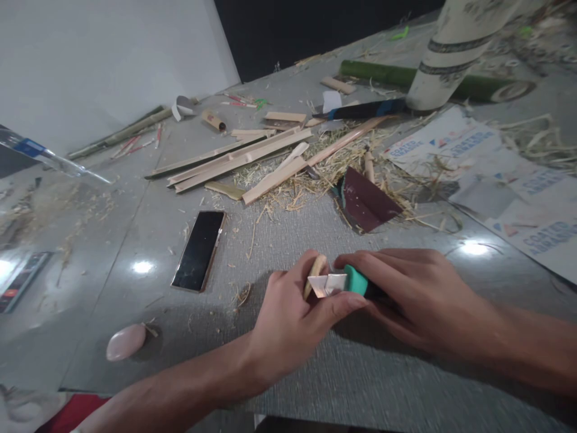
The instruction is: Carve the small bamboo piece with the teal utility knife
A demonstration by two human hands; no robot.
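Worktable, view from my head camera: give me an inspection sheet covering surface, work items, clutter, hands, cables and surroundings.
Surface: grey textured table, shavings scattered on it.
Work items: knife with green collar, blade out; small pale piece beside the blade.
Clutter: pale strips, straw-like shavings, dark red sheet, printed sheets, phone, pink oval object.
Hands: left holds the piece, thumb by the collar; right grips the knife.
Cables: nothing seen.
Surroundings: white panel behind.
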